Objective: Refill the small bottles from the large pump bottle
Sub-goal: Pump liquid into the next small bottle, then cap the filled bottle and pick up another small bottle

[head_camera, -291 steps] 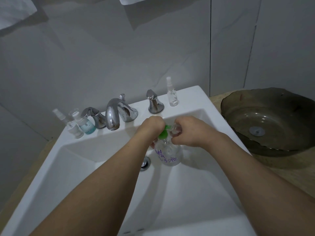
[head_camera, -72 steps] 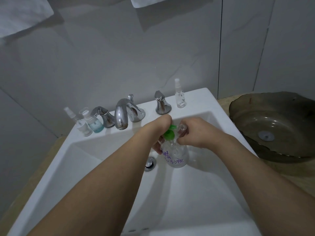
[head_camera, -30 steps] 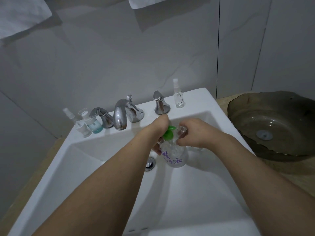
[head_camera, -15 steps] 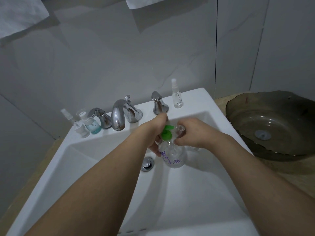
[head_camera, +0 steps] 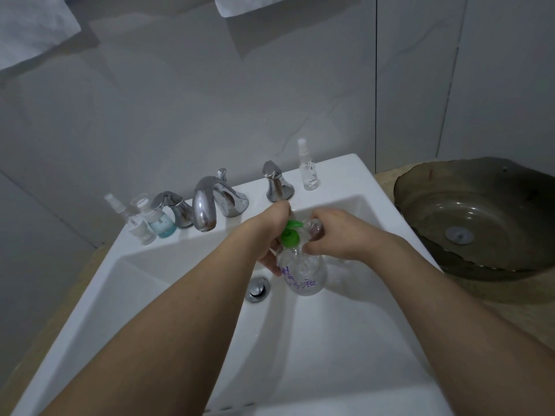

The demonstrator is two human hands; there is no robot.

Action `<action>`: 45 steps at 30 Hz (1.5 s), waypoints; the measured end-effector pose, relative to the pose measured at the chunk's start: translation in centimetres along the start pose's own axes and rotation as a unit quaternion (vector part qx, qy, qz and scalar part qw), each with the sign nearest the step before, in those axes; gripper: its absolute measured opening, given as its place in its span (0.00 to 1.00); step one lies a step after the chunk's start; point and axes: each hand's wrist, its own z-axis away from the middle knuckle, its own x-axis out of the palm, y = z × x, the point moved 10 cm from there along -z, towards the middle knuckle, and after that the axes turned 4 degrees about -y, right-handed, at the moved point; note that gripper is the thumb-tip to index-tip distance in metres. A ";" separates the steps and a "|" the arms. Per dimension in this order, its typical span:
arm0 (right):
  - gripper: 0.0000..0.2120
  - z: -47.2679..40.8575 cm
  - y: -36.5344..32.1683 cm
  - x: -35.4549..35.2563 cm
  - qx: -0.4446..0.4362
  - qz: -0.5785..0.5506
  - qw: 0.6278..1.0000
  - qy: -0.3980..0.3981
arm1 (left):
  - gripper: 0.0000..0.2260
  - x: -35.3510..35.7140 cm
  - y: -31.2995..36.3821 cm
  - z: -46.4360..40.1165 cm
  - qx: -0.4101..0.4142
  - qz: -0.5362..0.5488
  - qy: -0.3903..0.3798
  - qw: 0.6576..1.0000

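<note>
Two bare forearms reach over the white sink (head_camera: pixel 345 355) and meet above the basin, just beyond the chrome drain stopper (head_camera: pixel 257 289). There the large pump bottle (head_camera: pixel 303 273), clear with purple writing and a green pump head, is held upright: the left hand (head_camera: pixel 274 232) wraps its neck and covers the pump from behind, while the right hand (head_camera: pixel 333 235) pinches a small clear bottle (head_camera: pixel 313 228) against the green spout. Farther back, the faucet (head_camera: pixel 207 205) stands between two chrome handles; three small bottles (head_camera: pixel 144 220) cluster at the left corner, and a slim spray bottle (head_camera: pixel 307 169) stands at the right. A dark glass basin (head_camera: pixel 480 211) sits off to the right.
</note>
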 end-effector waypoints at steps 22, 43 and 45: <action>0.10 4.6 0.2 -3.5 0.038 -0.227 0.951 0.208 | 0.35 -1.5 -3.7 1.6 0.020 0.059 -0.004 0.998; 0.10 5.5 -12.7 7.6 0.016 -0.224 0.964 0.140 | 0.26 -12.9 -14.0 7.3 0.083 -0.043 0.009 0.996; 0.11 4.8 -13.7 8.9 0.016 -0.224 0.966 0.126 | 0.24 -14.6 -14.7 7.3 0.092 -0.047 0.035 0.994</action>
